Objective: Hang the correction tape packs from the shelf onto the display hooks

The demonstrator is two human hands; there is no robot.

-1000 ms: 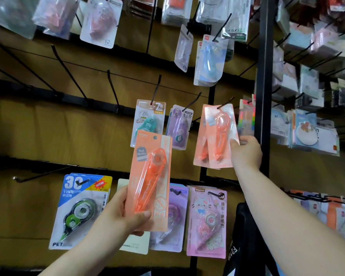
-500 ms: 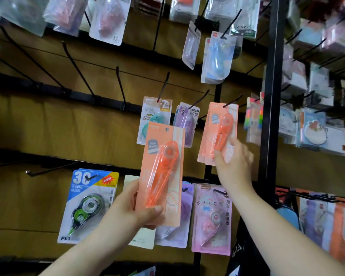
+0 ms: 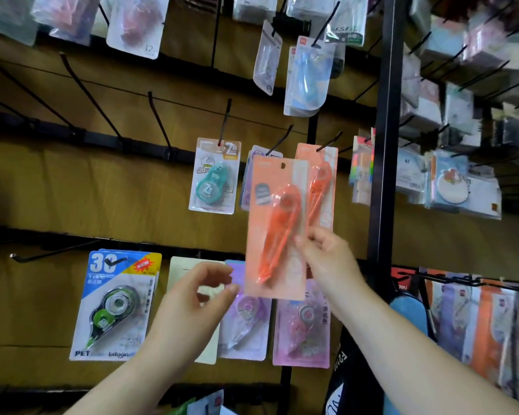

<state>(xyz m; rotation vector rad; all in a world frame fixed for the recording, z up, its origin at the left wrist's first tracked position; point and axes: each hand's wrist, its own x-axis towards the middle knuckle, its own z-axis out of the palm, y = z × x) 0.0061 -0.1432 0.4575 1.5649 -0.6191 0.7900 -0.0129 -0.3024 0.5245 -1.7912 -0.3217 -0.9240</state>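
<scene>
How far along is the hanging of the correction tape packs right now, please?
Done: one hung orange pack sits on its hook. In hand: the right hand pinches the held orange pack, its hole not yet on any hook; the left hand is empty. Left: probably thread it onto that hook. Whether more packs wait cannot be seen.

Soft, warm light lies evenly over the brown back board (image 3: 57, 190), dim rather than bright, darkest beneath the black rails (image 3: 102, 136). Toward the top right corner the hanging packs (image 3: 477, 55) smear into blur; the orange pack (image 3: 277, 229) is slightly soft. Clear wrappers (image 3: 306, 73) catch pale glare. The post (image 3: 385, 145) leans with lens distortion.
</scene>
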